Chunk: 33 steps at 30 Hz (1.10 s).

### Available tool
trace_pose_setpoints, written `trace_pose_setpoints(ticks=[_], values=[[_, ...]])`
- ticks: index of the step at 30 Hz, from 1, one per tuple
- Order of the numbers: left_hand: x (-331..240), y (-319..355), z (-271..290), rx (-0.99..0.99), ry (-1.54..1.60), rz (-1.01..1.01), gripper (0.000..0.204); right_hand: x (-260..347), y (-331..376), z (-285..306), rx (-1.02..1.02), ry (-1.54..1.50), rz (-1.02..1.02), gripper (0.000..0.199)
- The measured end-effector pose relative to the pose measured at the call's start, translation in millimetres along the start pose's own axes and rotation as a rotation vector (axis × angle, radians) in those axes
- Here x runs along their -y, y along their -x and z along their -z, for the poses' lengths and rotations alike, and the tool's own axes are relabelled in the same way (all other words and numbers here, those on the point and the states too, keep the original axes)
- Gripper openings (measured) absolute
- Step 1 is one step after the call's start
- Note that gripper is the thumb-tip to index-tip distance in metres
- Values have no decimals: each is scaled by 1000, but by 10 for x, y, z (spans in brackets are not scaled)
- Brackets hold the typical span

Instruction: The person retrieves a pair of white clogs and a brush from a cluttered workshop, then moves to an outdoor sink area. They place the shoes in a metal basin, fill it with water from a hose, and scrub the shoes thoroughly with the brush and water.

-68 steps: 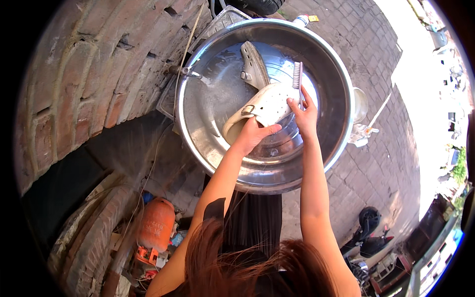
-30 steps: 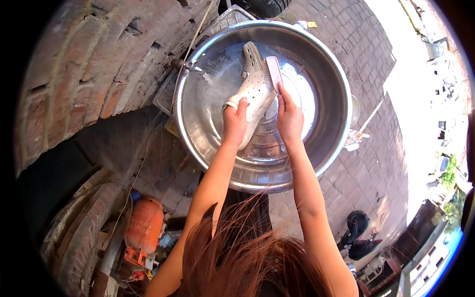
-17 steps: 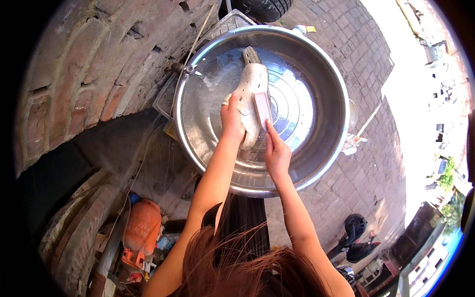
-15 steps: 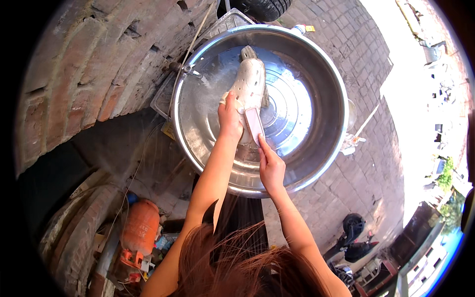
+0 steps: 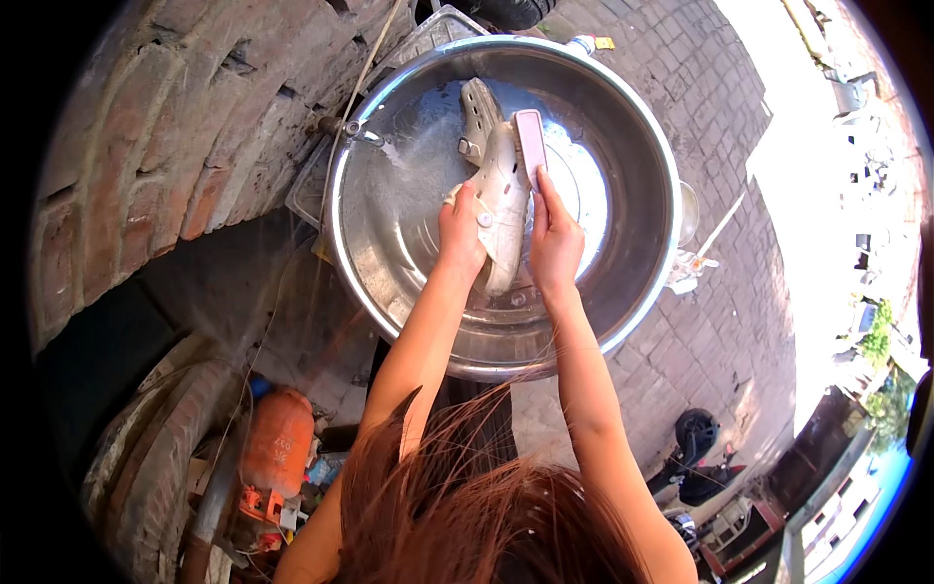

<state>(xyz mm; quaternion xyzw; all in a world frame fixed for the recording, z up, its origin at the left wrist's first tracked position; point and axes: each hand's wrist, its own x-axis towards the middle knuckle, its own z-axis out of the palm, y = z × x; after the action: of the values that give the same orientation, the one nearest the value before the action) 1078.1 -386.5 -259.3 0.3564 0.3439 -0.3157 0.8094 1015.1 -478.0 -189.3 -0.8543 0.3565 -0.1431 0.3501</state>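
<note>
My left hand (image 5: 461, 234) grips a pale, perforated clog (image 5: 501, 204) by its side, over a big round steel basin (image 5: 671, 195). A brush with a pink back (image 5: 530, 141) is in my right hand (image 5: 556, 243), its fingers closed round the lower end. The brush lies along the clog's right edge near the far end; its bristles are hidden. A second clog (image 5: 479, 112) with a strap rests in the basin just beyond the first, partly covered by it. Water runs from a metal tap (image 5: 362, 132) at the basin's left.
A brick wall (image 5: 165, 146) rises on the left, with a thin cord near the tap. An orange gas cylinder (image 5: 277, 443) stands at lower left beside old tyres (image 5: 165, 467). Paving (image 5: 720, 263) lies to the right, with a parked two-wheeler (image 5: 696, 462) lower down.
The brush has moved from the clog's near part up to its far right edge. The held clog has shifted and turned, showing more of its side and the second clog beyond.
</note>
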Motion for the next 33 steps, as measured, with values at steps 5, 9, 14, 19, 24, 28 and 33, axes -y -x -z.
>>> trace_pose_setpoints(ticks=[5, 9, 14, 19, 24, 28, 33], values=[[-223, -99, 31, 57, 32, -29, 33, -77, 916, 91, 160, 49, 15, 40], [-78, -128, 76, 99, -141, -13, 42, 50, 647, 19, 266, 21, -10, 34], [-300, -133, -11, 293, 79, 174, 54, -141, 825, 72, 225, 153, 109, 41], [-86, -141, -12, 272, 82, 173, 59, 23, 652, -45, 160, 112, 147, 42], [-233, -148, -90, 321, 32, 163, 62, -19, 790, -1, 154, 177, 109, 42], [-231, -32, -52, 254, 55, 161, 59, 81, 898, 37, 261, 192, -18, 38], [-70, -63, -82, 243, -46, 57, 56, 224, 459, -90, 172, 124, 4, 40]])
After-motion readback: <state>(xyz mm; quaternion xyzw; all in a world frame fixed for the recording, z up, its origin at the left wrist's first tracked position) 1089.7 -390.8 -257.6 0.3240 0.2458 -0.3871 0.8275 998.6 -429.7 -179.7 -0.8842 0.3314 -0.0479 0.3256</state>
